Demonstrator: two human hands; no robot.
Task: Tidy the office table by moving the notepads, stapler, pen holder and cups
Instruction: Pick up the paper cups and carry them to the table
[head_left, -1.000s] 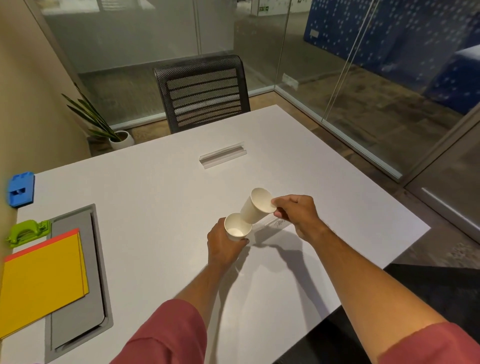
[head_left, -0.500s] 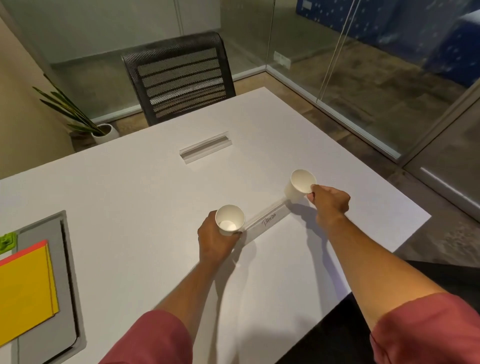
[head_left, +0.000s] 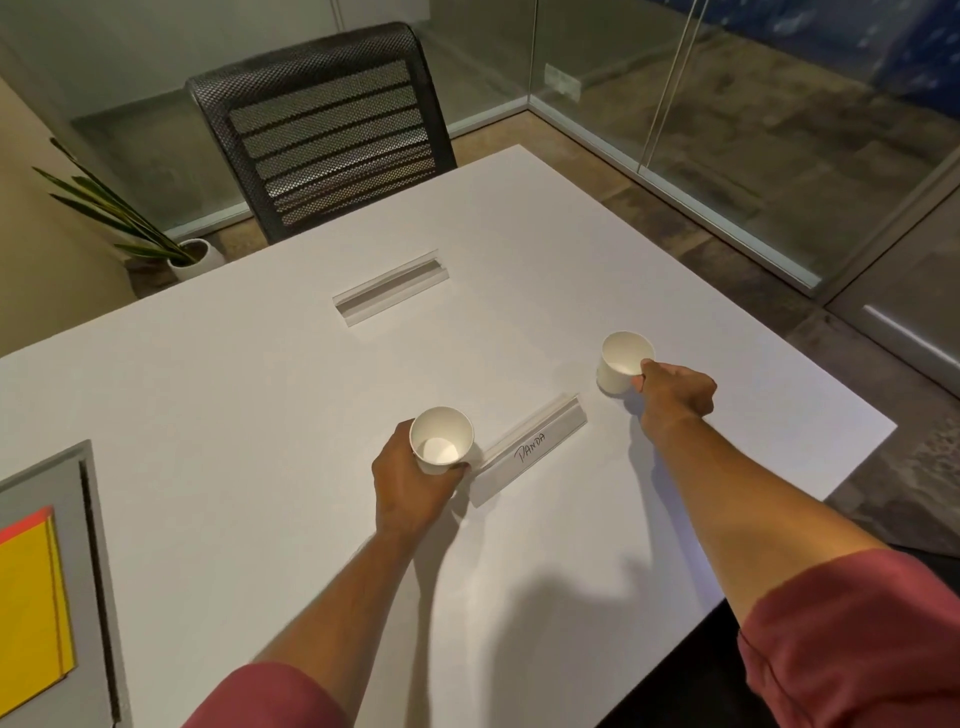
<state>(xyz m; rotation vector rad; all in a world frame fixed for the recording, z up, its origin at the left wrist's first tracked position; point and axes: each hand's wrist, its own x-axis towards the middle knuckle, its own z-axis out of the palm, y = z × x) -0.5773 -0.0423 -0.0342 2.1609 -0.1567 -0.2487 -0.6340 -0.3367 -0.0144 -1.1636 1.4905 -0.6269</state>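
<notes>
Left fingers: curled round the near cup (head_left: 441, 440), which sits upright in the crook of thumb and fingers, mouth up, its white bottom in plain sight.
Left hand (head_left: 413, 480): grips that cup from the near side, the cup down at the table top, toward the middle of the near half.
Right fingers: thumb and fingertips pinch the wall of the far cup (head_left: 621, 362) at its near side, just under the rim.
Right hand (head_left: 675, 389): holds that cup toward the table's right edge; the cup leans a little with its mouth tipped away to the left; whether its base touches the top I cannot tell.
Name card (head_left: 530, 454): lies flat between the two cups, one end just beside the near cup, marked "PANDA".
Table (head_left: 234, 389): white, with a slot (head_left: 390, 293) toward the far edge.
Yellow notepad (head_left: 31, 603): at the left edge, on a grey panel (head_left: 78, 483).
Chair (head_left: 324, 132): black mesh, behind the far edge.
Plant (head_left: 189, 254): in a white pot on the floor beyond the far left corner.
</notes>
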